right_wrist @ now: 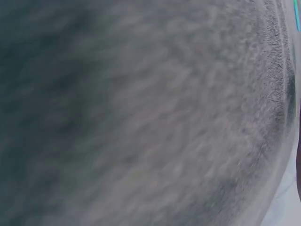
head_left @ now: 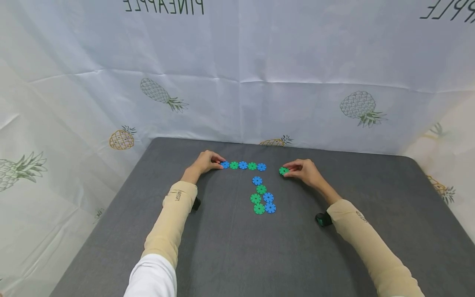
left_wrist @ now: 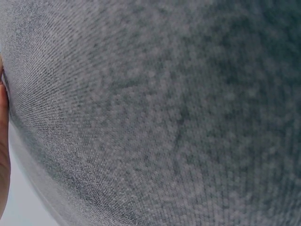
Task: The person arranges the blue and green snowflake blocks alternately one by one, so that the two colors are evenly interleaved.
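Note:
In the head view, a row of flat notched discs, blue and green by turns, lies across the dark cloth. My left hand (head_left: pixel 205 162) pinches the blue notched disc (head_left: pixel 224 164) at the row's left end between thumb and fingers. To the right of the row, my right hand (head_left: pixel 304 171) holds a green notched disc (head_left: pixel 283 170) by its edge, apart from the blue end disc (head_left: pixel 261 167). Only a sliver of the left hand shows in the left wrist view, and its disc is out of sight there. Cloth fills most of the right wrist view.
Nearer me lies a loose cluster of several discs, among them a blue disc (head_left: pixel 257 180) and a green disc (head_left: pixel 259 208). The grey cloth-covered table (head_left: pixel 230 255) ends at the back against a hanging white curtain (head_left: pixel 237 107) with pineapple prints.

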